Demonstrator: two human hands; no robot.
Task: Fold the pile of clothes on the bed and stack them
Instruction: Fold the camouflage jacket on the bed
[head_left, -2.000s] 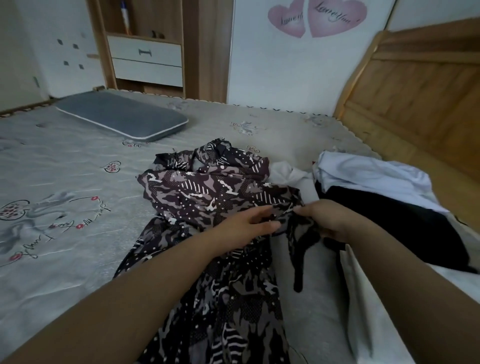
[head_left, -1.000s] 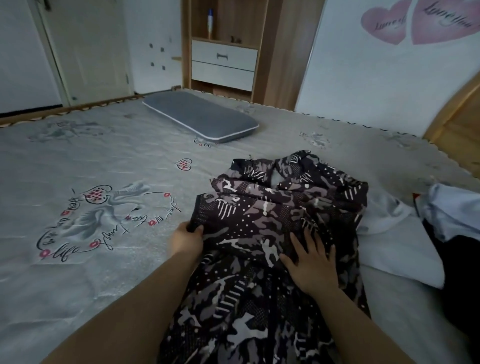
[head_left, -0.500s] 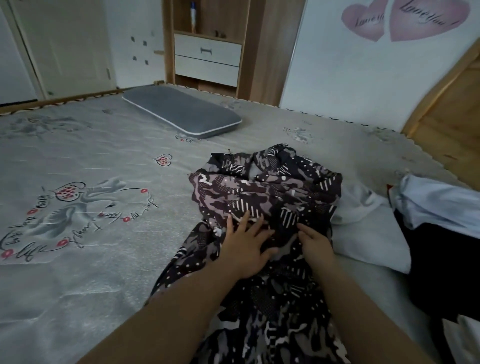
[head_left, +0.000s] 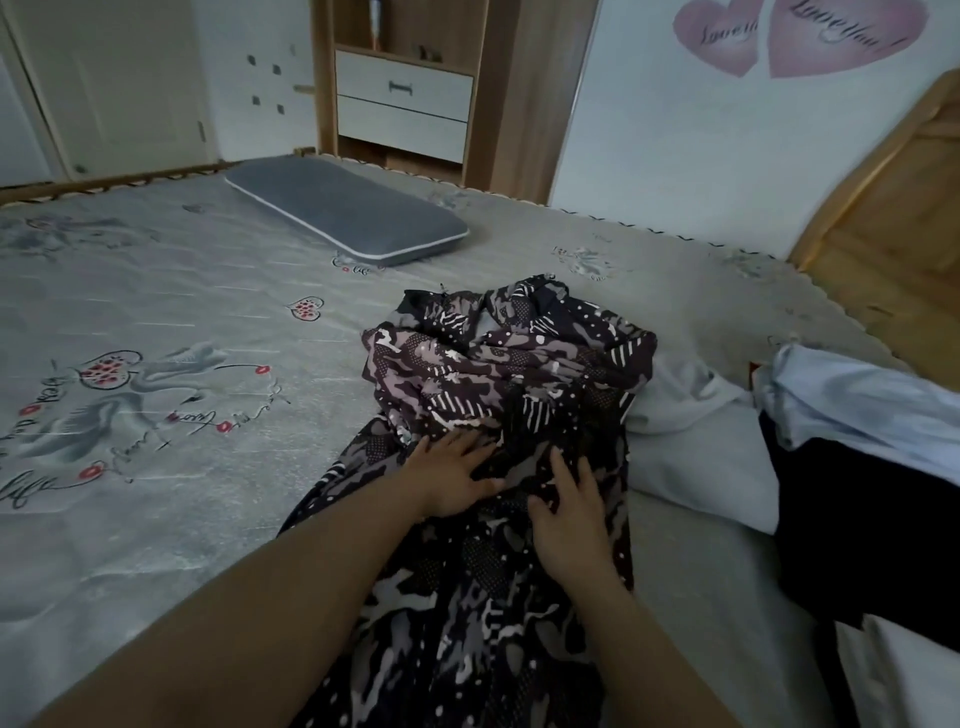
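Patterned garment (head_left: 498, 374): dark fabric with a camouflage-like print of grey, white and mauve patches, dots and stripes; it lies on the bed in front of the person, its far end bunched into a heap and its near end running down toward the lower edge of the view.
Left hand (head_left: 452, 480): laid flat on the garment just below the heap, fingers straight and spread, gripping nothing.
Right hand (head_left: 569, 512): resting palm down on the garment just beside the left hand, fingers extended toward the heap, thumb out to the left; nothing is pinched.
White garment (head_left: 696, 447): crumpled, touching the right edge of the patterned garment.
Black garment (head_left: 872, 540): lies further right, at the frame edge.
Pale blue garment (head_left: 857, 400): draped over the far side of the black garment.
Bed (head_left: 182, 291): grey cover printed with swans, red hearts and script.
Grey pillow (head_left: 343, 210): flat, at the far side of the bed, well apart from the clothes.
Wooden headboard (head_left: 893, 218): at the right.
Drawer unit (head_left: 402, 101): two white drawers in a wooden frame, beyond the bed.
Heart stickers (head_left: 800, 34): two pink hearts on the white wall.
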